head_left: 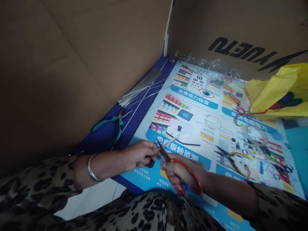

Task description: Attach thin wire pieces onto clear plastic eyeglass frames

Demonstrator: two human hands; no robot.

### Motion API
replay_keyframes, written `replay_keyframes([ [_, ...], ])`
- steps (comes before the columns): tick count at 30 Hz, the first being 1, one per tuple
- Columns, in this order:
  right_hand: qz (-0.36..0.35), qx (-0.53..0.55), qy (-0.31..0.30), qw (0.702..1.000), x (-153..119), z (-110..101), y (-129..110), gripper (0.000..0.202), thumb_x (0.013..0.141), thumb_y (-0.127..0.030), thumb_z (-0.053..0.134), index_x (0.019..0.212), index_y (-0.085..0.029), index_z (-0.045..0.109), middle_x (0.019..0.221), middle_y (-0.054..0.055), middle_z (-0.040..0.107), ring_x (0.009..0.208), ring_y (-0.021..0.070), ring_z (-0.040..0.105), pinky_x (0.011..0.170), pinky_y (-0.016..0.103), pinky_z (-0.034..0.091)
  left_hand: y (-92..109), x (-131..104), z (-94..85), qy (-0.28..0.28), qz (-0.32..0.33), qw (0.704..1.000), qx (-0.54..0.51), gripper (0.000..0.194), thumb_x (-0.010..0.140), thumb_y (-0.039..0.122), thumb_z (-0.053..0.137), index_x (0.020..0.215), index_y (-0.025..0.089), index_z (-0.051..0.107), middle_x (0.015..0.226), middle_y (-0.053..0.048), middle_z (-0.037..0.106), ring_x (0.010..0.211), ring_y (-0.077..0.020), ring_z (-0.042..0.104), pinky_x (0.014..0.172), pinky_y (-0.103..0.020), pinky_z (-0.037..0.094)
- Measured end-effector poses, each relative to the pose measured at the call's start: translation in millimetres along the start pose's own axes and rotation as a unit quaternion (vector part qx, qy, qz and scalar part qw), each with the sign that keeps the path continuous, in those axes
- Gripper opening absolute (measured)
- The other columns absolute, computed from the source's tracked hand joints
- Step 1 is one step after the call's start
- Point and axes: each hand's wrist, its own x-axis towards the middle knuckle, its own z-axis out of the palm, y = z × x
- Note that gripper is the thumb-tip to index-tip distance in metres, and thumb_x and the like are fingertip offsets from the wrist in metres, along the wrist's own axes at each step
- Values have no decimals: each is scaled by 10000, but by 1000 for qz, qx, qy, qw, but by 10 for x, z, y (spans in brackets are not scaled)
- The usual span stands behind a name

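Note:
Near the front edge of the printed mat, my left hand is closed in a pinch. Thin silvery wires stick out from its fingertips, though their held ends are hidden. My right hand grips orange-handled scissors, fingers through the loops. The dark blades point up and left, right beside my left fingertips; whether they touch the wires I cannot tell. A small dark piece shows under my left hand, too dim to name.
Teal-handled pliers and a bundle of wires lie left on blue cloth. Yellow-handled pliers, a clear ring-shaped roll and small loops lie right. A yellow bag sits back right. Cardboard walls enclose the back and left.

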Motion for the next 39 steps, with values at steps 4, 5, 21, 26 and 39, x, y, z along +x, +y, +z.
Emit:
replay_keyframes([
  [4,3,-1,2,1000,10,3,24,128,722,-297,483,732,-190,412,446,-98,392,281,63,376,302,196,342,10,2,-14,-4,-1,1000,8,273,708,392,615,722,146,495,589,43,492,309,6,219,317,-172,91],
  [5,2,-14,-1,1000,12,0,30,137,741,-306,476,712,-191,407,432,-96,393,283,67,388,306,192,340,12,4,-20,-7,-4,1000,11,274,705,390,617,710,147,490,587,43,492,309,5,222,317,-173,90],
  [21,33,-104,-23,994,-21,-2,-76,331,807,-490,437,670,-191,403,417,-74,414,350,81,449,367,188,351,0,-55,-29,-17,-20,999,46,124,683,260,557,724,143,541,527,41,486,303,-11,221,318,-181,96],
  [26,33,-61,-28,997,25,2,8,310,810,-472,430,666,-202,380,401,-85,384,306,82,400,327,197,328,-33,-56,-9,-7,-15,999,29,127,697,268,554,731,148,528,538,44,478,301,-8,213,309,-177,90],
  [39,4,-33,-33,999,14,15,53,283,816,-458,417,711,-198,384,409,-87,404,319,75,404,344,189,317,-133,-77,104,25,2,998,-49,108,725,238,527,668,164,474,518,57,460,283,-9,218,287,-166,85],
])
